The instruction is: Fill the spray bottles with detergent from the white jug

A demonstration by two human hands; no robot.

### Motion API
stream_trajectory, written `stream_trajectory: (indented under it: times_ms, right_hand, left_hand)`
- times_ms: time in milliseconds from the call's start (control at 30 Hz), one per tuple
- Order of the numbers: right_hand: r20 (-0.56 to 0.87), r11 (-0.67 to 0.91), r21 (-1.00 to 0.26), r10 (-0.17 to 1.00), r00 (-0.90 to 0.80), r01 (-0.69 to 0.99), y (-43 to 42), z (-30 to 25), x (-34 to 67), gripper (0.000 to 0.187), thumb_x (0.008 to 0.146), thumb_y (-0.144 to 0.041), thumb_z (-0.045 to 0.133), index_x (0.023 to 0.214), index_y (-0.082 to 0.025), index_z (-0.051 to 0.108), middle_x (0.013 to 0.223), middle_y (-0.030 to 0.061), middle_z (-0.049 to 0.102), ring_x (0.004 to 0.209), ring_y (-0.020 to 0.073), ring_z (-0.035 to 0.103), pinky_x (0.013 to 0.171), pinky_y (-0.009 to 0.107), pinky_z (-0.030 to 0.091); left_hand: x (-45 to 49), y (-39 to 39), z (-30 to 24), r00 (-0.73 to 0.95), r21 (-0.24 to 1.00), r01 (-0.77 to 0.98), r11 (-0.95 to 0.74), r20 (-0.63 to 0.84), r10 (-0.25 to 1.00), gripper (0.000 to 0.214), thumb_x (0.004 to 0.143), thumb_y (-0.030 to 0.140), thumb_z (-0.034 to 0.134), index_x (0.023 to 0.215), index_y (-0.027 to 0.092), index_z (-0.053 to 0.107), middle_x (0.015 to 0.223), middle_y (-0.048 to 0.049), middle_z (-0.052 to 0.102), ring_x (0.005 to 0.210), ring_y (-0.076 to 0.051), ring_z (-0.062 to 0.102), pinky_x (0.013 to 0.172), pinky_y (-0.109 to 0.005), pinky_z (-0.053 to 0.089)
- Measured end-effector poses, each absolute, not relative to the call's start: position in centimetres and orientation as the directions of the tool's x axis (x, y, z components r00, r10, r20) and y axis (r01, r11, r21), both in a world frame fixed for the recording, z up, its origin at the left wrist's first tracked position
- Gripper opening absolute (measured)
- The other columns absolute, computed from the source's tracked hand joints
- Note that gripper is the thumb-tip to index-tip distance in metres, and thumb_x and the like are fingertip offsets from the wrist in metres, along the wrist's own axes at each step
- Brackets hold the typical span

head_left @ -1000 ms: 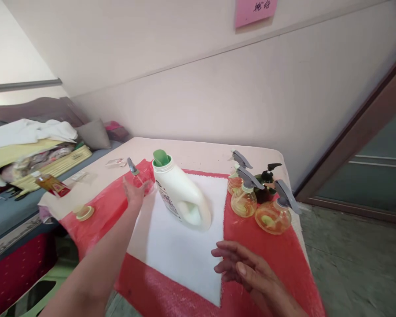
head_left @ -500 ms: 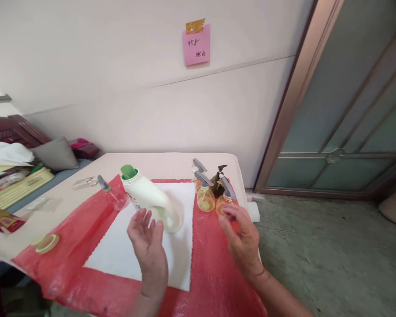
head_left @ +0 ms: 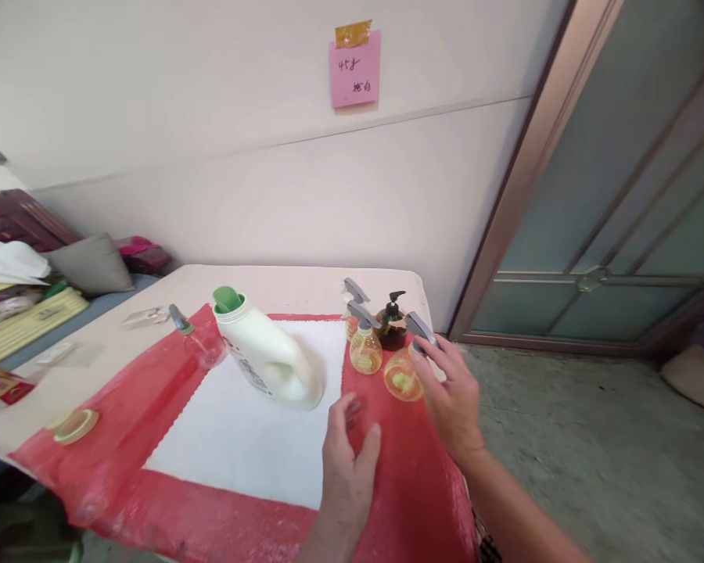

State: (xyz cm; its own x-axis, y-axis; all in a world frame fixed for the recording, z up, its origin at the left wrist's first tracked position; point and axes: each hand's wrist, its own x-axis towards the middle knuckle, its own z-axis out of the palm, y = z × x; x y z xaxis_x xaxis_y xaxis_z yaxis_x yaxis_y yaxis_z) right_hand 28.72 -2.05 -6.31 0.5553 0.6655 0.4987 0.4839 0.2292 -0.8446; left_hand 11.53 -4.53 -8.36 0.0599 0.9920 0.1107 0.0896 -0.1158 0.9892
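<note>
A white detergent jug [head_left: 270,356] with a green spout stands tilted on a white cloth [head_left: 252,434] laid over a red mat [head_left: 152,383]. Right of it is a cluster of round amber pump bottles with grey heads [head_left: 364,344] and a dark green pump bottle [head_left: 392,324]. My right hand [head_left: 449,391] closes its fingers on the grey pump head of the nearest amber bottle [head_left: 404,377]. My left hand [head_left: 347,457] hovers open above the red mat, holding nothing, just left of that bottle.
A clear empty pump bottle [head_left: 202,344] stands left of the jug. A tape roll [head_left: 75,424] lies near the mat's left edge. Bedding and cushions [head_left: 88,266] pile up at far left. A glass door [head_left: 633,203] is on the right, a pink note [head_left: 355,69] on the wall.
My right hand has reached up onto the nearest amber bottle's pump head. My left hand has moved right, away from the jug, toward the bottles.
</note>
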Motion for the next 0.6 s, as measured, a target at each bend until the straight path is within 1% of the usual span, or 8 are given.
stream_trajectory:
  times_ms: [100, 200, 267, 333, 400, 500, 533, 600]
  right_hand:
    - [0.496, 0.33, -0.861, 0.716, 0.492, 0.388, -4.1, -5.6, 28.2, 0.024, 0.086, -0.039, 0.06, 0.105, -0.029, 0.071, 0.122, 0.0052, 0.061, 0.118, 0.0251, 0.051, 0.105, 0.043, 0.037]
    - [0.393, 0.348, -0.918, 0.864, 0.314, 0.191, -5.7, -5.3, 26.8, 0.024, 0.086, -0.04, 0.06, 0.104, -0.031, 0.072, 0.123, 0.0044, 0.061, 0.119, 0.0275, 0.051, 0.104, 0.043, 0.038]
    - [0.308, 0.304, -0.951, 0.946, 0.106, 0.049, -6.2, -5.2, 25.6, 0.029, 0.083, -0.046, 0.062, 0.105, -0.03, 0.072, 0.127, 0.005, 0.059, 0.121, 0.0299, 0.049, 0.105, 0.044, 0.037]
    - [0.268, 0.261, -0.958, 0.962, -0.048, -0.117, -5.9, -5.2, 24.6, 0.037, 0.079, -0.054, 0.063, 0.104, -0.029, 0.073, 0.132, 0.006, 0.056, 0.125, 0.0322, 0.047, 0.108, 0.046, 0.034]
    - [0.216, 0.206, -0.939, 0.976, -0.008, -0.275, -5.2, -5.6, 23.9, 0.041, 0.08, -0.058, 0.061, 0.104, -0.028, 0.073, 0.133, 0.0067, 0.056, 0.127, 0.0316, 0.044, 0.109, 0.046, 0.031]
    - [-0.088, -0.016, -0.908, 0.984, 0.152, -0.419, -4.3, -6.5, 22.8, 0.039, 0.084, -0.058, 0.058, 0.103, -0.026, 0.071, 0.122, 0.0081, 0.063, 0.118, 0.0269, 0.053, 0.103, 0.045, 0.037]
    - [-0.198, -0.136, -0.873, 0.976, 0.087, -0.468, -4.2, -6.8, 22.4, 0.041, 0.085, -0.058, 0.056, 0.104, -0.025, 0.07, 0.118, 0.0085, 0.065, 0.111, 0.0254, 0.057, 0.098, 0.044, 0.042]
    - [-0.305, -0.378, -0.741, 0.926, -0.222, -0.555, -4.5, -7.3, 21.3, 0.05, 0.087, -0.064, 0.048, 0.111, -0.023, 0.066, 0.112, 0.0097, 0.067, 0.098, 0.0232, 0.064, 0.083, 0.039, 0.05]
  left_hand:
    - [11.5, -4.7, -7.1, 0.11, 0.982, 0.112, -0.154, 0.142, 0.984, 0.049, 0.077, 0.034, 0.068, 0.122, 0.02, 0.057, 0.125, -0.0146, 0.058, 0.116, -0.028, 0.054, 0.101, -0.046, 0.04]
    - [11.5, -4.4, -6.1, 0.164, 0.987, 0.09, -0.13, 0.114, 0.98, 0.062, 0.071, 0.035, 0.074, 0.128, 0.021, 0.054, 0.127, -0.0142, 0.058, 0.118, -0.03, 0.053, 0.098, -0.045, 0.041]
    - [11.2, -4.0, -5.9, 0.241, 0.992, 0.064, -0.109, 0.091, 0.966, 0.053, 0.072, 0.037, 0.073, 0.121, 0.022, 0.058, 0.115, -0.0126, 0.064, 0.106, -0.029, 0.059, 0.089, -0.042, 0.046]
    - [10.6, -3.4, -5.9, 0.26, 0.993, 0.066, -0.096, 0.076, 0.963, 0.034, 0.077, 0.038, 0.068, 0.106, 0.02, 0.064, 0.096, -0.0092, 0.068, 0.089, -0.026, 0.063, 0.078, -0.038, 0.048]
    - [9.6, -2.9, -5.9, 0.193, 0.995, 0.071, -0.075, 0.06, 0.979, 0.026, 0.08, 0.04, 0.063, 0.095, 0.018, 0.065, 0.083, -0.0064, 0.067, 0.08, -0.024, 0.062, 0.072, -0.034, 0.047]
    - [8.0, -2.7, -5.5, 0.085, 0.999, -0.045, -0.03, 0.034, 0.996, 0.029, 0.081, 0.041, 0.062, 0.097, 0.016, 0.065, 0.087, -0.0069, 0.068, 0.084, -0.023, 0.063, 0.073, -0.032, 0.047]
    - [7.6, -2.7, -5.2, 0.051, 0.994, -0.109, -0.027, 0.033, 0.998, 0.03, 0.081, 0.041, 0.063, 0.097, 0.016, 0.064, 0.092, -0.0079, 0.068, 0.088, -0.023, 0.063, 0.075, -0.032, 0.047]
    - [6.9, -2.9, -4.6, -0.024, 0.972, -0.233, -0.038, 0.034, 0.999, 0.031, 0.079, 0.041, 0.064, 0.098, 0.016, 0.063, 0.1, -0.0093, 0.069, 0.091, -0.023, 0.064, 0.077, -0.032, 0.048]
